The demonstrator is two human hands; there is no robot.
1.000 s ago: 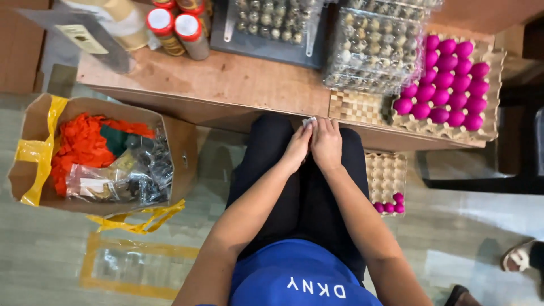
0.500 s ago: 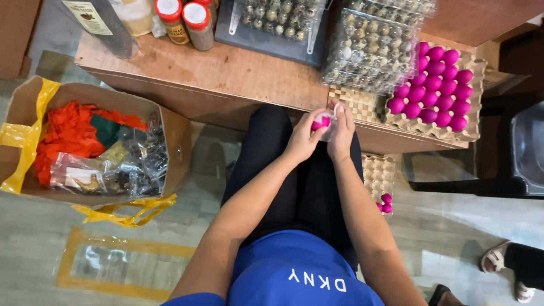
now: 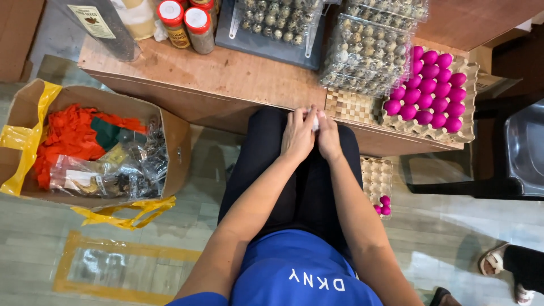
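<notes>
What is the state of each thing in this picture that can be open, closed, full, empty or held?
left hand: closed around a small white object, together with the other hand
right hand: closed on the same object
small white object: held, mostly hidden
egg tray on the table: nearly full of pink eggs
egg tray on the floor: almost empty
cardboard box: open, filled
spice jars: capped
</notes>
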